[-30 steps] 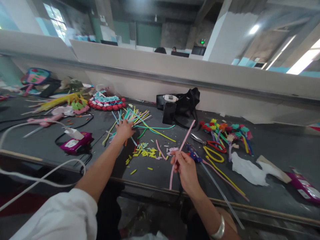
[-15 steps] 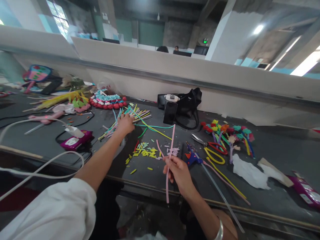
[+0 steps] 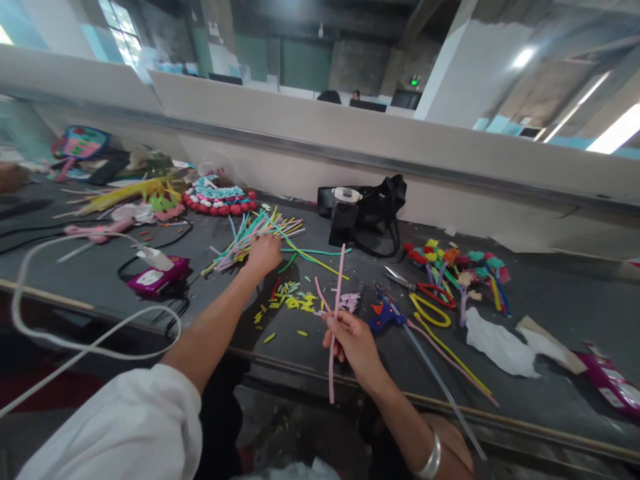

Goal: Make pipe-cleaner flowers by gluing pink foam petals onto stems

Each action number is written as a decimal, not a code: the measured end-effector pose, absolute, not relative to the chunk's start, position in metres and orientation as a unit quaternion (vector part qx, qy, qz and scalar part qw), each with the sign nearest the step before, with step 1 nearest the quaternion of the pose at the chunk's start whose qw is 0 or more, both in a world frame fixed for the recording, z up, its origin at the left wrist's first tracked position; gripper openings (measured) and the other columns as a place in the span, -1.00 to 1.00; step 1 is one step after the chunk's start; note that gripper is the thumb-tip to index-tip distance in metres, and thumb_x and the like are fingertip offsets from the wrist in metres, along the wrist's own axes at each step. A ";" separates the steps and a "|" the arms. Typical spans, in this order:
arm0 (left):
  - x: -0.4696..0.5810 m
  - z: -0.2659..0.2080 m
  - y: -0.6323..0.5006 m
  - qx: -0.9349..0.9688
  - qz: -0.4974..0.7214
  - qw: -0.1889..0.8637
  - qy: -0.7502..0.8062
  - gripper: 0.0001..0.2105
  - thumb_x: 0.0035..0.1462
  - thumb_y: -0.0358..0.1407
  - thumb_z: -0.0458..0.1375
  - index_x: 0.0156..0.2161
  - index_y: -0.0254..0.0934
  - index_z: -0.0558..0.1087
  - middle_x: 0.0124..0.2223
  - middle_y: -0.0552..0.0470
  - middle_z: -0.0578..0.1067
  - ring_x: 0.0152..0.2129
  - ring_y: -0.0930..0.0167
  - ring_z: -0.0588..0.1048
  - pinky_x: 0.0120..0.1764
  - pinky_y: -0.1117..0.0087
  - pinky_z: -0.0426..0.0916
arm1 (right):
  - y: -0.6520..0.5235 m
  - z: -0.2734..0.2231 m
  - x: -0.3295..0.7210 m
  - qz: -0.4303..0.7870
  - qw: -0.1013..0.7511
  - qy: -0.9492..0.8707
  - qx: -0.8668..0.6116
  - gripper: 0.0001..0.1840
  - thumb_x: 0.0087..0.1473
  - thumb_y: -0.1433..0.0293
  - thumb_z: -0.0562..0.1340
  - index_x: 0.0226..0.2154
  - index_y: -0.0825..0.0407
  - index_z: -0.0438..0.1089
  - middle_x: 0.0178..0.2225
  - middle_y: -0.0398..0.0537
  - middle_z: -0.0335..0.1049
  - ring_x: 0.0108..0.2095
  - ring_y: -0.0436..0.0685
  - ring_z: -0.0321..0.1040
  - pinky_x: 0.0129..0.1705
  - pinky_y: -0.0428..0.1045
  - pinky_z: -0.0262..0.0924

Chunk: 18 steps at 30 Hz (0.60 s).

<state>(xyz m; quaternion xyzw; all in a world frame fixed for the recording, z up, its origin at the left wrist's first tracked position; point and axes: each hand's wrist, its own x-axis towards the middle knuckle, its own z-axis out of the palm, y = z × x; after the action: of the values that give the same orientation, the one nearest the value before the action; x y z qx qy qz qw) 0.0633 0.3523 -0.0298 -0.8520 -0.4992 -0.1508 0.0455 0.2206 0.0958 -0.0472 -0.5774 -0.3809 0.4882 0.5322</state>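
My right hand [image 3: 353,340] pinches a pink pipe cleaner [image 3: 338,280] held nearly upright over the table's front edge. A second, shorter pink strand [image 3: 321,293] slants up and left from the same fingers. At the right side of a loose heap of pipe cleaners [image 3: 243,237], pink, yellow and teal, my left hand [image 3: 265,255] is closed with its fingers bent down; what they grip is hidden. Yellow and teal pipe cleaners stick out to the right beyond it. Small cut pieces, yellow-green [image 3: 297,303] and lilac [image 3: 350,302], lie between my hands.
A blue glue gun [image 3: 387,313], pliers with red handles [image 3: 430,291] and a yellow loop [image 3: 429,312] lie right of my right hand. Colourful pipe-cleaner flowers [image 3: 450,257] are behind them. A black bag [image 3: 383,200] rests against the partition. A white cable [image 3: 95,345] loops at left.
My left hand has shifted right and slightly nearer across the heap, its fingers more drawn in. The right hand keeps its hold on the pink pipe cleaner. Another person's hand appears at the far left.
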 end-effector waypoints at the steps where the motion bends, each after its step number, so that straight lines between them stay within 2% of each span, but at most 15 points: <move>1: 0.063 -0.029 0.349 -0.847 -0.160 0.047 -0.504 -0.67 0.13 -0.47 -0.07 -0.07 -0.41 0.46 -0.04 -0.36 0.44 0.00 0.06 0.33 0.04 0.02 0.10 | 0.095 -0.048 0.219 0.490 0.532 -0.380 -0.577 -0.59 0.02 0.05 0.25 -0.29 0.07 0.41 -0.64 -0.20 0.40 -0.73 -0.11 0.14 -0.74 -0.21 -0.03; 4: 0.063 -0.030 0.343 -0.842 -0.172 0.038 -0.509 -0.63 0.17 -0.43 -0.09 0.03 -0.40 0.40 0.04 -0.35 0.39 0.02 0.06 0.31 0.01 0.03 0.14 | 0.094 -0.048 0.215 0.495 0.530 -0.379 -0.575 -0.59 0.01 0.05 0.26 -0.30 0.06 0.41 -0.64 -0.20 0.40 -0.73 -0.10 0.15 -0.74 -0.21 -0.03; 7: 0.067 -0.036 0.347 -0.848 -0.167 0.014 -0.502 -0.64 0.13 -0.41 -0.02 0.02 -0.35 0.42 0.05 -0.33 0.39 0.04 0.03 0.29 0.03 0.00 0.13 | 0.094 -0.048 0.213 0.497 0.529 -0.382 -0.572 -0.59 0.01 0.05 0.26 -0.31 0.06 0.41 -0.64 -0.20 0.40 -0.73 -0.10 0.15 -0.74 -0.21 -0.03; 10: 0.073 -0.040 0.357 -0.847 -0.168 -0.023 -0.504 -0.73 0.06 -0.42 0.05 -0.15 -0.35 0.51 -0.02 -0.33 0.45 0.05 0.01 0.30 0.05 -0.02 0.11 | 0.094 -0.047 0.214 0.496 0.528 -0.384 -0.572 -0.59 0.01 0.04 0.27 -0.32 0.06 0.41 -0.64 -0.19 0.40 -0.73 -0.10 0.15 -0.74 -0.21 -0.03; 14: 0.072 -0.030 0.367 -0.818 -0.209 -0.088 -0.529 -0.82 -0.05 -0.44 0.10 -0.32 -0.35 0.53 -0.14 -0.30 0.51 0.01 0.03 0.37 0.06 0.04 0.13 | 0.094 -0.044 0.220 0.493 0.534 -0.380 -0.572 -0.59 0.02 0.04 0.26 -0.30 0.05 0.41 -0.64 -0.21 0.39 -0.73 -0.11 0.14 -0.75 -0.21 -0.02; 18: 0.052 -0.010 0.371 -0.761 -0.291 -0.180 -0.552 -0.94 -0.14 -0.43 0.15 -0.49 -0.29 0.46 -0.34 -0.21 0.53 -0.15 0.07 0.47 -0.07 0.16 0.26 | 0.093 -0.043 0.221 0.493 0.542 -0.375 -0.569 -0.60 0.04 0.05 0.25 -0.27 0.05 0.41 -0.64 -0.23 0.38 -0.73 -0.10 0.13 -0.75 -0.21 -0.03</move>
<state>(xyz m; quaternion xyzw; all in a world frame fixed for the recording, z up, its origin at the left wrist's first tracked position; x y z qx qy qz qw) 0.0524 0.3706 -0.0105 -0.7606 -0.5515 -0.2913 -0.1802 0.2215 0.0929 -0.0430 -0.5688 -0.3749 0.4927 0.5415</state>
